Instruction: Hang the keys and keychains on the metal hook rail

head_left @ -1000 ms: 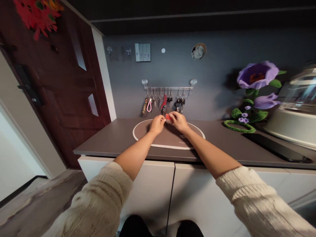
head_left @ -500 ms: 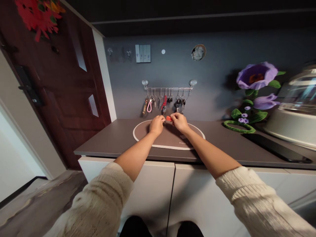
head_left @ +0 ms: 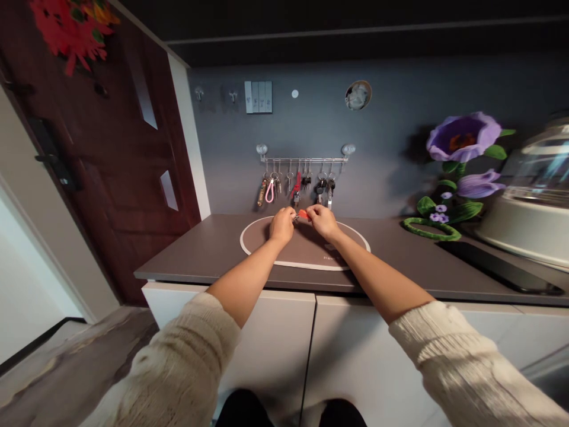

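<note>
sleeves (head_left: 173, 359) cut off below | left hand (head_left: 282, 225) pinching a small metal piece (head_left: 296, 217), shape too small to tell | right hand (head_left: 323, 222) clamped on red tag (head_left: 303, 214), its right end hidden | red tag seen against far rim of mat (head_left: 302, 252), long axis sideways, visible end leftward | keys (head_left: 319, 190) hanging behind

Part of a small orange-red tag (head_left: 303, 213) is covered by the bare right hand (head_left: 322, 221), while a tiny metallic piece (head_left: 296, 217) pinched by the bare left hand (head_left: 281, 225) cannot be identified. Pale lettering (head_left: 331, 258) on the oval brown, white-rimmed mat (head_left: 306, 248) is blurred beyond reading; a white, clear-domed appliance (head_left: 528, 216) and a red flower-like decoration (head_left: 66, 29) are cropped by the right and top edges.
</note>
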`<state>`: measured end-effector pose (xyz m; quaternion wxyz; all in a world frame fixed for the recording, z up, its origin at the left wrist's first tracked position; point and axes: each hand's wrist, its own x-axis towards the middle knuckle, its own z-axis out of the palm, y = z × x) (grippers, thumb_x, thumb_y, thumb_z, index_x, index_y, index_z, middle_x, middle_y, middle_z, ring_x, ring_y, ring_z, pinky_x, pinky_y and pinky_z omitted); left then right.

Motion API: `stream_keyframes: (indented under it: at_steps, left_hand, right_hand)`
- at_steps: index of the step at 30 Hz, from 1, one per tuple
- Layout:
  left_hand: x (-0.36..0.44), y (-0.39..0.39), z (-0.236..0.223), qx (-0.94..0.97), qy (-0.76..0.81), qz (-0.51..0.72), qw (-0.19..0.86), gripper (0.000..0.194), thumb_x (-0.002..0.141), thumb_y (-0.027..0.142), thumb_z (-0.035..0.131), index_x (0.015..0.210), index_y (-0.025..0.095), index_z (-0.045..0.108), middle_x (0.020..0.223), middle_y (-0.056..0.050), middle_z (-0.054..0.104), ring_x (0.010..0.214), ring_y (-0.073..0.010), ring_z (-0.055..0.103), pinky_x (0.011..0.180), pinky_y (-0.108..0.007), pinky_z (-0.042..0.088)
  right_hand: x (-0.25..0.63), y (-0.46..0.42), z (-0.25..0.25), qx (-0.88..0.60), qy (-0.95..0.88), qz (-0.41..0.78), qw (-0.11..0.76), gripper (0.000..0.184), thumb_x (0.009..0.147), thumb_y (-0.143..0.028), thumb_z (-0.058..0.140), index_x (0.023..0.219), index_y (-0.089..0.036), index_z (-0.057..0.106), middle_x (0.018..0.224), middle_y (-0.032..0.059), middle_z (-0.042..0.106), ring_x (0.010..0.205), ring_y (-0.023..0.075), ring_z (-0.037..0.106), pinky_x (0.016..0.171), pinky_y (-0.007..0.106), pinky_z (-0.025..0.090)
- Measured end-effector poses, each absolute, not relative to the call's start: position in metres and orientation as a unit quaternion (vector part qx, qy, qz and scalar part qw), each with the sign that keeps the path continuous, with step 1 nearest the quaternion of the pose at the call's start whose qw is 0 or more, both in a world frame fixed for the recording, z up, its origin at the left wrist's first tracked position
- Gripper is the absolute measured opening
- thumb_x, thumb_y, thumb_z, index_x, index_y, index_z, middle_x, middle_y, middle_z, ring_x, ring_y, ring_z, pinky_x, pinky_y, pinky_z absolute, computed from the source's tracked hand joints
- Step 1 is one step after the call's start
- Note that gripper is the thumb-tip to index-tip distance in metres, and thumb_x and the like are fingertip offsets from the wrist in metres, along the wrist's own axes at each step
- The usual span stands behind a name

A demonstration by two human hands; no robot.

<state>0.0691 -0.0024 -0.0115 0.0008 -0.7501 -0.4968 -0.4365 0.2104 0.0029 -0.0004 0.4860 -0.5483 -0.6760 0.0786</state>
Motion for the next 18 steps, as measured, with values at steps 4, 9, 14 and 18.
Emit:
stream_keyframes:
  at_steps: [4, 9, 14, 18]
  left_hand:
    - [0.070, -0.004, -0.010, -0.747, -0.512, -0.425, 0.015, 0.021, 0.086, 0.015, 0.034, 0.086, 0.020, 0.055, 0.090, -0.004, 0.057, 0.084, -0.0137, 0.051, 0.076, -0.024, 0.036]
    - [0.070, -0.004, -0.009, -0.734, -0.517, -0.441, 0.013, 0.020, 0.087, 0.017, 0.034, 0.087, 0.020, 0.054, 0.093, -0.004, 0.056, 0.086, -0.0137, 0.052, 0.076, -0.023, 0.036]
    - [0.069, -0.004, -0.009, -0.726, -0.519, -0.451, -0.002, 0.020, 0.087, 0.016, 0.034, 0.088, 0.019, 0.054, 0.095, -0.005, 0.055, 0.087, -0.0139, 0.052, 0.077, -0.024, 0.036]
    - [0.069, -0.005, -0.008, -0.723, -0.519, -0.456, -0.001, 0.021, 0.087, 0.016, 0.034, 0.088, 0.019, 0.054, 0.094, -0.005, 0.055, 0.086, -0.0137, 0.052, 0.077, -0.024, 0.036]
  right_hand:
    - [0.210, 0.002, 0.000, -0.545, -0.682, 0.071, 0.482, 0.024, 0.079, -0.029, 0.041, 0.077, -0.016, 0.062, 0.068, 0.0020, 0.062, 0.064, 0.0114, 0.053, 0.066, 0.023, 0.040]
    - [0.210, 0.006, -0.005, -0.541, -0.695, 0.132, 0.455, 0.025, 0.080, -0.030, 0.040, 0.078, -0.016, 0.060, 0.060, 0.0006, 0.060, 0.055, 0.0105, 0.052, 0.060, 0.022, 0.041]
    - [0.209, 0.010, -0.010, -0.544, -0.696, 0.203, 0.423, 0.023, 0.080, -0.031, 0.042, 0.084, -0.015, 0.059, 0.063, 0.0007, 0.062, 0.051, 0.0095, 0.053, 0.057, 0.021, 0.042]
    - [0.209, 0.008, -0.008, -0.525, -0.708, 0.167, 0.442, 0.016, 0.075, -0.026, 0.049, 0.081, -0.015, 0.060, 0.076, 0.0018, 0.064, 0.063, 0.0089, 0.054, 0.063, 0.020, 0.042]
